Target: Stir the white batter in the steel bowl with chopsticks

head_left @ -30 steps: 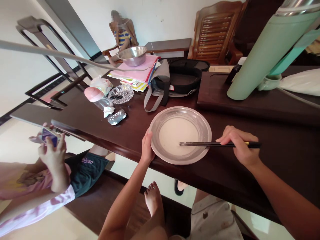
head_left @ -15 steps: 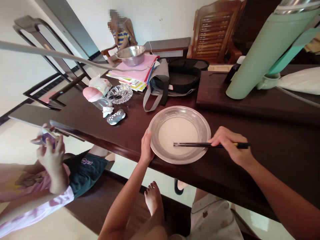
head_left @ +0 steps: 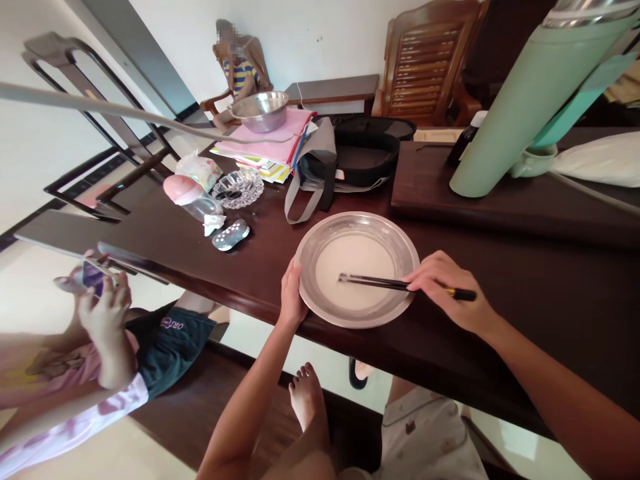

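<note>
A wide metal basin [head_left: 309, 257] stands near the front edge of the dark wooden table, with a whitish liquid or batter [head_left: 345, 253] in its bottom. My left hand [head_left: 293, 293] grips the basin's left rim; its fingers are partly hidden behind the rim. In my right hand [head_left: 445, 287], closed over the basin's right side, is a pair of black chopsticks [head_left: 377, 282]. Their tips point left and dip into the whitish contents near the middle.
Behind the basin lies a black and grey bag [head_left: 367, 157]. Left of it are a glass ashtray [head_left: 240, 189], a game controller [head_left: 231, 235] and a pink-capped bottle [head_left: 187, 195]. A green thermos [head_left: 530, 113] stands back right. Another person's hands [head_left: 105, 300] hold a phone at left.
My right hand has moved slightly left with the chopsticks, and their tips have shifted left and up in the basin. My left hand stays on the rim.
</note>
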`<state>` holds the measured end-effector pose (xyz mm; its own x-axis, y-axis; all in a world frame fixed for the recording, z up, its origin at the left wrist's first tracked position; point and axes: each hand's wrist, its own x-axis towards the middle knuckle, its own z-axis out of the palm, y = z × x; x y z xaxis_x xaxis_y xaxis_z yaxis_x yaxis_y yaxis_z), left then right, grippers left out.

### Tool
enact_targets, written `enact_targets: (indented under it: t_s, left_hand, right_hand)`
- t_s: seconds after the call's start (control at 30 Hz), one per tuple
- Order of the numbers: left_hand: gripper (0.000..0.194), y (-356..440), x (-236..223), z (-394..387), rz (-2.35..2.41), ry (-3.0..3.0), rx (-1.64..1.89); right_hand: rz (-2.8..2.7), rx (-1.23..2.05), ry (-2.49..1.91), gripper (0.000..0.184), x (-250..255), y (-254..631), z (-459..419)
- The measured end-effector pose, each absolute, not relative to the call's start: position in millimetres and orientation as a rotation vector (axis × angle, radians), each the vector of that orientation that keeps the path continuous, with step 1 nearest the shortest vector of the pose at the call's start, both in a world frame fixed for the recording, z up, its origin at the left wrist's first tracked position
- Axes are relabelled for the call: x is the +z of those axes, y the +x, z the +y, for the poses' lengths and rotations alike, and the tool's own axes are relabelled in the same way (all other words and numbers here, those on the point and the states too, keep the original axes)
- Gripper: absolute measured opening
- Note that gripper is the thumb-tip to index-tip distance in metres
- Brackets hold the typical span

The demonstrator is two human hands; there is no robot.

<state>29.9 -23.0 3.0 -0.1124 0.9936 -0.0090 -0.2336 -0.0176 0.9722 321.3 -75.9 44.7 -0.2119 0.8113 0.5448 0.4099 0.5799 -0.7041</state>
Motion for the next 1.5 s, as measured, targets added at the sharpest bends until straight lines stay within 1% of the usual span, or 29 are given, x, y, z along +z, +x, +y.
enact_targets:
  t_s: [0.03, 0.1, 0.17, 0.23, 0.3, 0.4, 0.47, 0.5, 0.53, 0.6, 0.67, 0.7, 0.73, 0.8, 0.9, 0.97, 1.03, 1.1, 1.13, 1.23, 1.33, 1.4, 1.5]
  left_hand:
    - [0.049, 29.9, 2.7, -22.9, 1.113, 0.98, 1.399]
    - [0.048, 29.8, 2.4, -22.8, 1.113, 0.976, 1.399]
    - [0.048, 29.6, 2.4, -22.8, 1.105, 0.965, 1.394]
    - [0.048, 29.4, 2.6, -22.9, 1.106, 0.957, 1.395]
    - [0.048, 29.4, 2.8, -22.8, 1.112, 0.957, 1.396]
    - [0.049, 29.6, 3.1, -22.7, 1.122, 0.956, 1.396]
    - [0.05, 30.0, 3.4, -22.9, 1.128, 0.946, 1.397]
    - [0.05, 30.1, 3.6, -23.0, 1.128, 0.94, 1.397]
    - [0.05, 30.3, 3.9, -23.1, 1.126, 0.935, 1.396]
    - [0.05, 30.5, 4.2, -23.3, 1.119, 0.933, 1.396]
    - [0.05, 30.3, 4.1, -23.4, 1.118, 0.938, 1.399]
    - [0.049, 30.1, 3.8, -23.4, 1.119, 0.941, 1.401]
    - [0.049, 29.8, 3.4, -23.3, 1.118, 0.941, 1.402]
    - [0.048, 29.1, 2.2, -23.0, 1.117, 0.943, 1.401]
    - [0.049, 28.4, 0.7, -22.7, 1.119, 0.943, 1.394]
    - [0.049, 28.5, 0.6, -22.7, 1.119, 0.941, 1.391]
    - [0.049, 28.7, 1.0, -23.0, 1.117, 0.936, 1.392]
    - [0.05, 28.9, 1.7, -23.2, 1.123, 0.937, 1.389]
    - [0.05, 29.0, 2.0, -23.2, 1.128, 0.939, 1.386]
    - [0.051, 29.1, 2.5, -23.0, 1.148, 0.954, 1.388]
    - [0.05, 29.3, 3.0, -22.5, 1.144, 0.962, 1.392]
    - [0.049, 29.7, 3.6, -22.6, 1.125, 0.952, 1.388]
    - [0.05, 30.5, 4.6, -23.3, 1.115, 0.937, 1.386]
  right_hand:
    - [-1.858, 0.467, -1.004, 0.018, 45.2, 320.1, -75.6]
    - [-1.819, 0.383, -1.029, 0.018, 45.1, 322.3, -74.7]
    - [-1.689, 0.36, -1.04, 0.026, 44.2, 328.2, -74.0]
    - [-1.575, 0.403, -1.01, 0.033, 43.8, 332.7, -74.1]
    - [-1.59, 0.482, -0.987, 0.035, 44.5, 332.1, -75.0]
    - [-1.786, 0.549, -1.004, 0.022, 46.5, 324.6, -76.1]
    - [-1.856, 0.509, -1.016, 0.015, 47.0, 322.1, -75.8]
    - [-1.847, 0.48, -1.03, 0.015, 46.7, 322.8, -75.4]
    - [-1.809, 0.453, -1.047, 0.017, 46.2, 324.8, -75.0]
    - [-1.684, 0.429, -1.056, 0.027, 44.6, 330.5, -74.3]
    - [-1.599, 0.455, -1.005, 0.035, 43.1, 334.2, -74.1]
    - [-1.604, 0.479, -0.974, 0.036, 42.8, 334.1, -74.3]
    - [-1.637, 0.505, -0.955, 0.035, 42.7, 332.6, -74.5]
    - [-1.756, 0.54, -0.973, 0.028, 43.3, 327.2, -75.0]
    - [-1.865, 0.474, -1.052, 0.014, 44.7, 322.1, -75.0]
    - [-1.786, 0.382, -1.088, 0.018, 44.8, 324.5, -74.8]
    - [-1.636, 0.327, -1.085, 0.029, 44.0, 329.5, -75.0]
    - [-1.524, 0.349, -1.027, 0.038, 42.8, 332.4, -75.5]
    - [-1.517, 0.387, -0.994, 0.039, 42.3, 332.1, -75.9]
    - [-1.67, 0.517, -0.978, 0.032, 42.1, 325.4, -76.6]
    - [-1.824, 0.488, -1.056, 0.02, 43.2, 320.3, -76.0]
    - [-1.779, 0.398, -1.082, 0.021, 43.3, 323.0, -75.1]
    - [-1.631, 0.34, -1.057, 0.031, 41.4, 331.5, -74.0]
